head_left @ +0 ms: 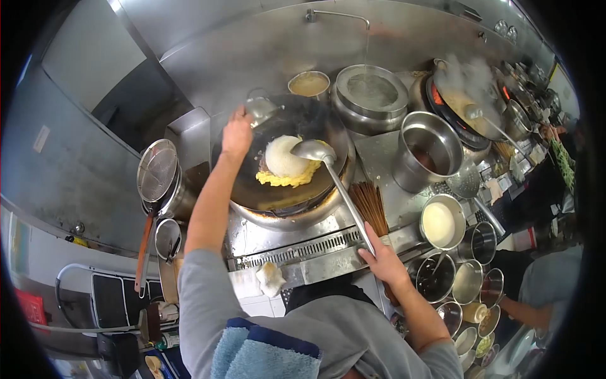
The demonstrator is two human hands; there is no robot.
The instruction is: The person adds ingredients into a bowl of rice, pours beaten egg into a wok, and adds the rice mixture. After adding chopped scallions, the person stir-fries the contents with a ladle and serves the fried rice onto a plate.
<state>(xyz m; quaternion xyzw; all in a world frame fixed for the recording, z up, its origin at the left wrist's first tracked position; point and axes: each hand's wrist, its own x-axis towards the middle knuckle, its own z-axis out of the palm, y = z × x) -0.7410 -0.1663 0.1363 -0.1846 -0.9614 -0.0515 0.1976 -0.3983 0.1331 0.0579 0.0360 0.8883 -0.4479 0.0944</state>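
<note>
My left hand (237,134) grips the rim of a small metal bowl (262,111), tipped over the far left side of a large dark wok (252,183). In the wok, a rounded white mound that looks like cooked rice (285,158) sits on yellow scrambled egg (287,179). My right hand (384,260) is closed around the long handle of a metal ladle (314,150). The ladle's bowl rests against the right side of the white mound. What the small bowl holds, if anything, cannot be made out.
Behind the wok, water runs from a tap (341,14) into a round metal pot (372,95). A tall pot (429,151), a bamboo brush (371,205) and several seasoning containers (444,221) stand right. A strainer (158,167) lies left. Another wok (464,104) steams near other people.
</note>
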